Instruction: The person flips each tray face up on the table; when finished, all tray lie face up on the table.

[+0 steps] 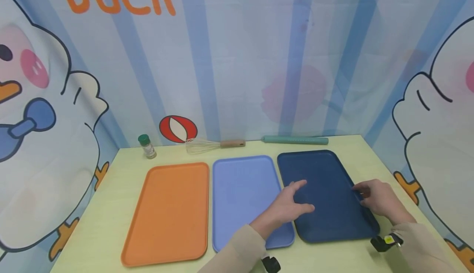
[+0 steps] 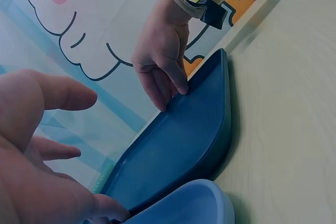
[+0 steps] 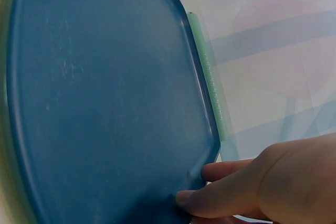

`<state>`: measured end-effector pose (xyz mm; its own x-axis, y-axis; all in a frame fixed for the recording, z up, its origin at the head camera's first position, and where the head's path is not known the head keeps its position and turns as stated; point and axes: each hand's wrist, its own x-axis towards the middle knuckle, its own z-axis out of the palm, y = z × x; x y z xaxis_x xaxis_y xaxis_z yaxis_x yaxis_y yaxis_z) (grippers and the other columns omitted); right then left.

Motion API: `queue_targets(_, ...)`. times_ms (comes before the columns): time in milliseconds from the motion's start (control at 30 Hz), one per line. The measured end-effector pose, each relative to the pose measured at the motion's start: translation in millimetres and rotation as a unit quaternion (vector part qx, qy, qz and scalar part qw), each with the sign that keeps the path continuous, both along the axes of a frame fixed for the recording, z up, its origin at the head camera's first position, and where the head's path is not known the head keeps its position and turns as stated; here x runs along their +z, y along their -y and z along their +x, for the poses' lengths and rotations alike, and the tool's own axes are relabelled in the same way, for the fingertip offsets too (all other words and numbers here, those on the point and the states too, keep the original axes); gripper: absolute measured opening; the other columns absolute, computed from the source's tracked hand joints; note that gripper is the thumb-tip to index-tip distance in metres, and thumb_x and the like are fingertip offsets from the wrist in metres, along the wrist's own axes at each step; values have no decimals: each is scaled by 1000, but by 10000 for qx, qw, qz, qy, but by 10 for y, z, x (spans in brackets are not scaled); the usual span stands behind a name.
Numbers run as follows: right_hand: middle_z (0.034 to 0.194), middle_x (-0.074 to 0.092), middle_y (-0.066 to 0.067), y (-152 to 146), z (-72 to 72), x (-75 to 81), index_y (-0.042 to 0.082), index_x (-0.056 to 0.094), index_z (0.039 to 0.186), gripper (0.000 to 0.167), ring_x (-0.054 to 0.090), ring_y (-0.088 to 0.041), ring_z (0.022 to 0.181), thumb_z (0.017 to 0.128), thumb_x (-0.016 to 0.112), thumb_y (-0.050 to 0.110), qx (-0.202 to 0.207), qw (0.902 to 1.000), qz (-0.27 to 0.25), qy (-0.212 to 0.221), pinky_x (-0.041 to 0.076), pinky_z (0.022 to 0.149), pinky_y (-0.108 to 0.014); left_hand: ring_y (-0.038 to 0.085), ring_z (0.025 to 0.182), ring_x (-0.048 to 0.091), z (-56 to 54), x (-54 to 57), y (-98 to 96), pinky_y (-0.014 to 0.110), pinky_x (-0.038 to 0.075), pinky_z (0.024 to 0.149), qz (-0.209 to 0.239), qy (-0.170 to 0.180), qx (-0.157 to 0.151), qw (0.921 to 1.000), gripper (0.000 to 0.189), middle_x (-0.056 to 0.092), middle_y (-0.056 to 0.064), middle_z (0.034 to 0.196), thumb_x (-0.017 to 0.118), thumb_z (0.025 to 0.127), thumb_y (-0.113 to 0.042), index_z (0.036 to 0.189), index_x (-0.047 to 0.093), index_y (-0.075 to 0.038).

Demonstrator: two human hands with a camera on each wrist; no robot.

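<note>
The dark blue tray (image 1: 326, 199) lies at the right of three trays on the table. My right hand (image 1: 377, 199) grips its right rim, thumb (image 3: 205, 202) on the inner side and the other fingers at the outer edge, partly hidden. Over the left side of this tray my left hand (image 1: 285, 207) is spread, thumb and fingers apart. In the left wrist view, its lower fingertips (image 2: 113, 207) are right at the rim between the dark blue tray and the light blue tray (image 1: 246, 199). An orange tray (image 1: 170, 215) lies farther left.
Along the back edge of the pale yellow table (image 1: 92, 223) are a green-capped spice jar (image 1: 148, 146), a whisk (image 1: 214, 144) with a wooden handle, and a green rolling-pin-like rod (image 1: 294, 140). A printed duck curtain (image 1: 237, 59) hangs close behind and on both sides.
</note>
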<state>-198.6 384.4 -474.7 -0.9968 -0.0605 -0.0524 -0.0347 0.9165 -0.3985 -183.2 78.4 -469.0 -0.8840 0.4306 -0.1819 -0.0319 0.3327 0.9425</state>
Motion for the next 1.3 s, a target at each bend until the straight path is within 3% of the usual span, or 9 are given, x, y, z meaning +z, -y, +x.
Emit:
queue_targets(333,111,72,-34,-15,-27,-39,-13,72,115,38,71,-48,97,77,77,-14,-6,10000,-39,27,60,79,-56,28,159,26,-4,34,4,57,34,122,51,33,-28,10000,72,37,-1,168,78,96,-21,160,46,-25)
queue_targets(900,111,72,-34,-23,-33,-29,-12,72,116,38,72,-47,98,78,78,-13,-26,10000,-77,34,61,78,-54,31,160,22,-23,-3,-35,59,34,121,-66,73,-76,9999,72,27,6,173,77,96,-24,161,44,-25)
queue_targets(1300,113,71,-34,-18,0,12,-13,72,117,39,72,-47,97,78,78,-14,-51,9999,-125,26,61,77,-54,31,160,23,0,30,-50,59,37,119,-121,-12,-150,9998,72,25,7,174,77,97,-26,161,44,-26)
